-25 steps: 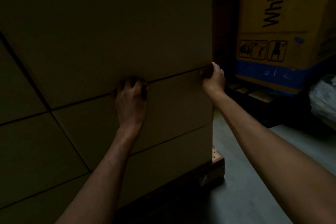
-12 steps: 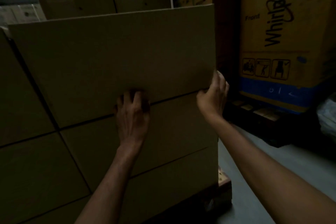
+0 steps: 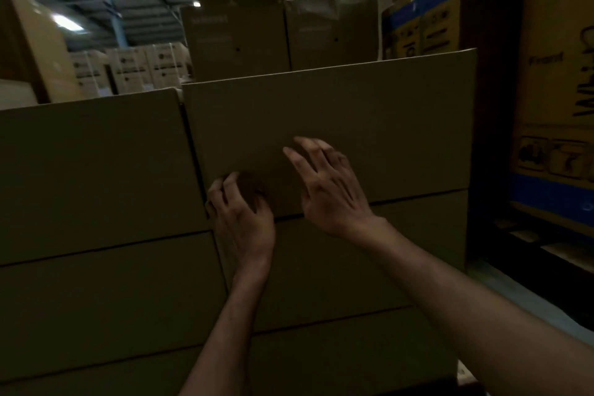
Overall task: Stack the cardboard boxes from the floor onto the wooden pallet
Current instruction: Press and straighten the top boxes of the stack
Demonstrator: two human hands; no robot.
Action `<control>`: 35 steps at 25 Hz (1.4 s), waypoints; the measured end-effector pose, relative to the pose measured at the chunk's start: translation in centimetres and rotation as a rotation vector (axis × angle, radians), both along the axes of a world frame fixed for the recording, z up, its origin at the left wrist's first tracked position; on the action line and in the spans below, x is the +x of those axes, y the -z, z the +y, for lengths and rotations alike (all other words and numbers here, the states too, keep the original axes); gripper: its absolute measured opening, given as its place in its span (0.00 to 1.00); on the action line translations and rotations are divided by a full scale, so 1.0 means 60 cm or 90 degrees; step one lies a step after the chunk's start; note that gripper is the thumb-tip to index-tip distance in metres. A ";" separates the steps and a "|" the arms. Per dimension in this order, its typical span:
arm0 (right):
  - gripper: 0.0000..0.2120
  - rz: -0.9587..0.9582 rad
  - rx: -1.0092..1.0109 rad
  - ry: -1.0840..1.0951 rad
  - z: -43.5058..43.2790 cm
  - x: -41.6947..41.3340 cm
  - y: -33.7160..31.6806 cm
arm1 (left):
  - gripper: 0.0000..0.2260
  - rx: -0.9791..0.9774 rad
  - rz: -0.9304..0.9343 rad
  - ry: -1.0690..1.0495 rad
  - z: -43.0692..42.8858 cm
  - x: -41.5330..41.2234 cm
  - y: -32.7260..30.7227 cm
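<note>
A large plain cardboard box (image 3: 369,119) sits as the top layer of a right-hand stack of cardboard boxes (image 3: 347,270). A second stack (image 3: 90,170) stands close on its left at about the same height. My left hand (image 3: 242,219) rests with bent fingers against the top box's lower left corner, by the seam. Spread and relaxed, my right hand (image 3: 331,183) hovers at the box's front face, near the middle of its lower edge. The wooden pallet is out of view.
A tall yellow and blue appliance carton (image 3: 559,100) stands on a dark pallet at the right, with a strip of grey floor (image 3: 520,296) between it and the stack. More brown cartons (image 3: 238,42) rise behind, and a blue-banded one (image 3: 424,26) at the back right.
My right hand left the top box's right edge and moved left to its front face, fingers now spread. My left hand slid left toward the box's corner. The view tilted upward.
</note>
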State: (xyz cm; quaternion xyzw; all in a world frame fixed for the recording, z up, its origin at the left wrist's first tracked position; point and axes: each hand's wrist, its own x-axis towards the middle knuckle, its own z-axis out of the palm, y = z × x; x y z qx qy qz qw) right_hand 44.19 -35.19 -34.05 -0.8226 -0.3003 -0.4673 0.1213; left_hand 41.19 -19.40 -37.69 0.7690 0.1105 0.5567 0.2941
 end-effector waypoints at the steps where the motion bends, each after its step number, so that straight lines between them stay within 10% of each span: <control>1: 0.37 -0.004 -0.009 0.001 0.017 0.000 -0.012 | 0.22 -0.015 0.003 0.001 0.014 -0.009 -0.006; 16: 0.41 -0.019 -0.064 0.080 0.118 0.005 -0.210 | 0.12 -0.218 0.096 0.052 0.127 -0.032 -0.080; 28: 0.42 0.087 0.006 0.021 0.109 -0.001 -0.212 | 0.11 -0.163 0.098 0.073 0.138 -0.036 -0.076; 35: 0.42 0.085 0.035 -0.010 0.111 0.005 -0.208 | 0.15 0.107 -0.088 -0.027 0.162 -0.043 -0.141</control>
